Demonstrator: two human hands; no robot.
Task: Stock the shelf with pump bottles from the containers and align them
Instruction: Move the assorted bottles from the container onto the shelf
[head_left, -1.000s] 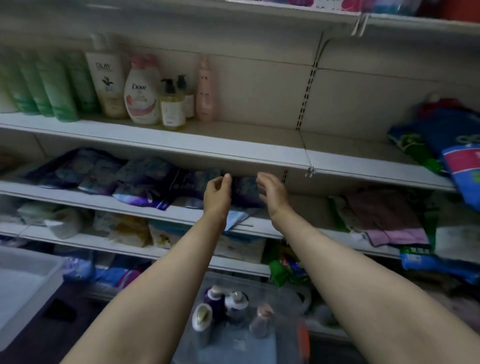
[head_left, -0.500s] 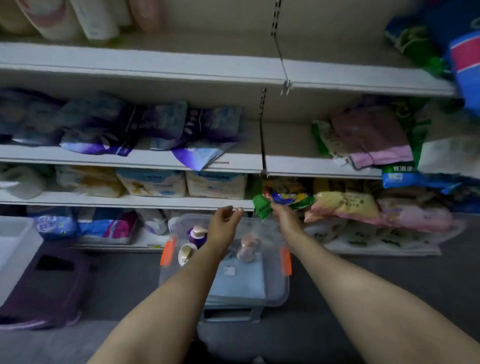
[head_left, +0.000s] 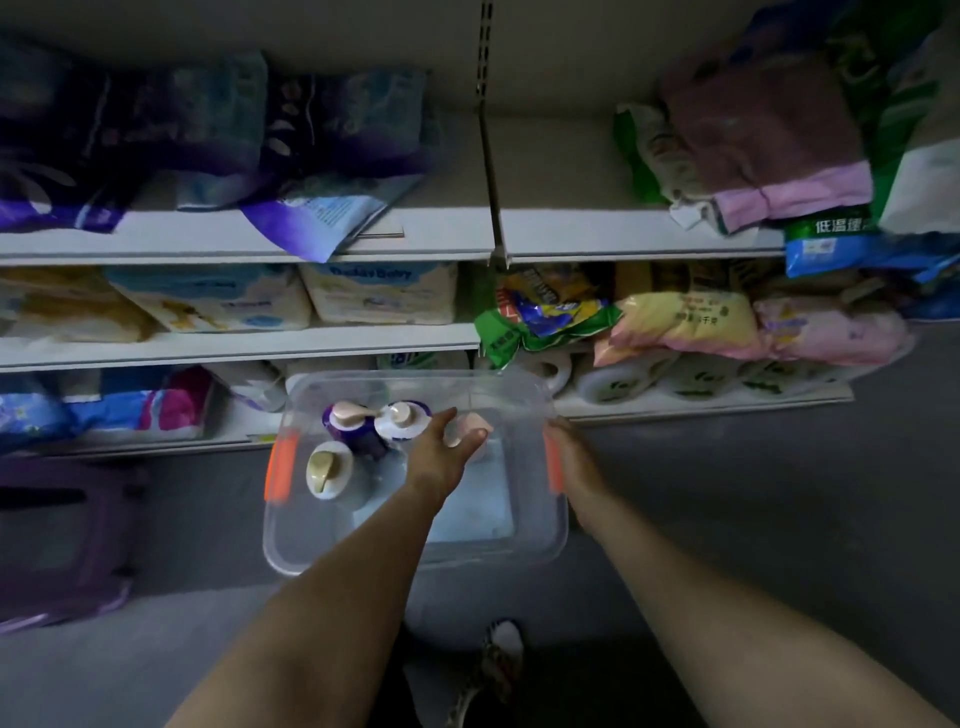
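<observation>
A clear plastic container (head_left: 415, 551) with orange latches stands on the floor in front of the shelves. Upright inside it are a purple pump bottle (head_left: 358, 431), a white pump bottle (head_left: 401, 418), a cream-capped pump bottle (head_left: 324, 470) and a pink-capped bottle (head_left: 470, 428). My left hand (head_left: 441, 452) reaches into the container, thumb and fingers spread on either side of the pink-capped bottle's top. Whether they press it is hard to tell. My right hand (head_left: 569, 449) rests against the container's right rim beside the orange latch (head_left: 553, 462).
The white shelves (head_left: 260, 244) above hold purple and blue packs, tissue packs, folded towels and bags. Paper rolls (head_left: 639, 379) lie on the lowest shelf at the right. A purple stool (head_left: 62, 540) stands on the grey floor at the left. A shoe (head_left: 498, 660) shows below the container.
Both hands have come down from the shelf front to the container on the floor, and the view has tilted down with them. My left hand now flanks the pink-capped bottle.
</observation>
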